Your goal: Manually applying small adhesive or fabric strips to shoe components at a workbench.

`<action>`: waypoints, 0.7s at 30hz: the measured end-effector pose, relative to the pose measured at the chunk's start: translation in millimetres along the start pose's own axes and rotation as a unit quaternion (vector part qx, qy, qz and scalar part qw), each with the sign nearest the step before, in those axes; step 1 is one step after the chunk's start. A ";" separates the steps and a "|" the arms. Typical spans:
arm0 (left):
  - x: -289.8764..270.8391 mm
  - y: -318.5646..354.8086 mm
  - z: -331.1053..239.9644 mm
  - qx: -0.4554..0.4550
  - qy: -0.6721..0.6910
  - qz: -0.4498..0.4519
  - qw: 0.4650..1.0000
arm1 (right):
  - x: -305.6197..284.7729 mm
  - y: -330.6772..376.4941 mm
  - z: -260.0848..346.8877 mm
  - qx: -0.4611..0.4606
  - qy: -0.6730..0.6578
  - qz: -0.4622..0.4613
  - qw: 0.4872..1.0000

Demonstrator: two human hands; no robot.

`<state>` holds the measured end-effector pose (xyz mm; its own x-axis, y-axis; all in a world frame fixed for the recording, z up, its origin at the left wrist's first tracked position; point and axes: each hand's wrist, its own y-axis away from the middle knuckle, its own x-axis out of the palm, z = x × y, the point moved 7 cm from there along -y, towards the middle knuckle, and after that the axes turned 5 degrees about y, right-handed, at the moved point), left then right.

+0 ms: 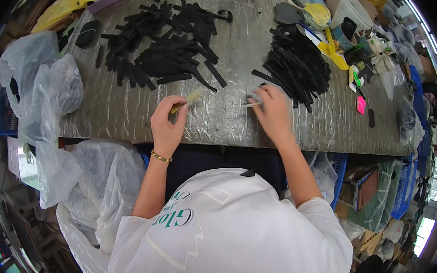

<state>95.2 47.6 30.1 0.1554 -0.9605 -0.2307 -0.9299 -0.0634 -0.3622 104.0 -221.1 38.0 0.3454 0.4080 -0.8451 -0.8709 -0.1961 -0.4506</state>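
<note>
Over the near part of the table, my left hand is closed in a pinch around a small flat yellowish piece; its exact kind cannot be told. My right hand has its fingers drawn together on a thin pale stick, which points left toward the other hand. The two hands are apart. Beyond my left hand lies a loose, tangled heap of black fabric strips. Another pile of black strips, lying more in line with each other, is just right of my right hand.
The table has a crinkled, shiny covering. At right stand a white tub, a cup, yellow ribbon and a pink tag. Clear plastic bags hang over the left edge. A blue crate sits below at right.
</note>
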 end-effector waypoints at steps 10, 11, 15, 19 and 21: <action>15.7 -10.2 -22.7 0.049 -0.052 0.014 0.997 | 56.0 -13.5 54.4 -0.174 -0.039 0.039 0.983; 21.4 -8.5 -27.5 0.089 -0.081 0.040 0.992 | 49.4 -6.0 51.4 -0.172 -0.039 0.042 0.983; 51.6 4.9 -12.1 0.105 -0.107 0.175 0.973 | 23.8 22.7 51.8 -0.243 -0.025 0.047 0.969; 64.7 8.8 -6.4 0.107 -0.102 0.228 0.962 | 16.4 30.7 40.9 -0.204 -0.003 0.050 0.978; 64.7 9.5 -6.8 0.123 -0.074 0.227 0.963 | 13.3 28.4 42.0 -0.169 -0.038 0.050 0.984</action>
<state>94.2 -16.9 17.9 -0.1857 -0.8240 -0.5353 -0.8085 0.4377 -0.3934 69.2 -183.8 26.0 0.2257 0.4348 -0.8718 -0.7292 -0.5179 -0.4472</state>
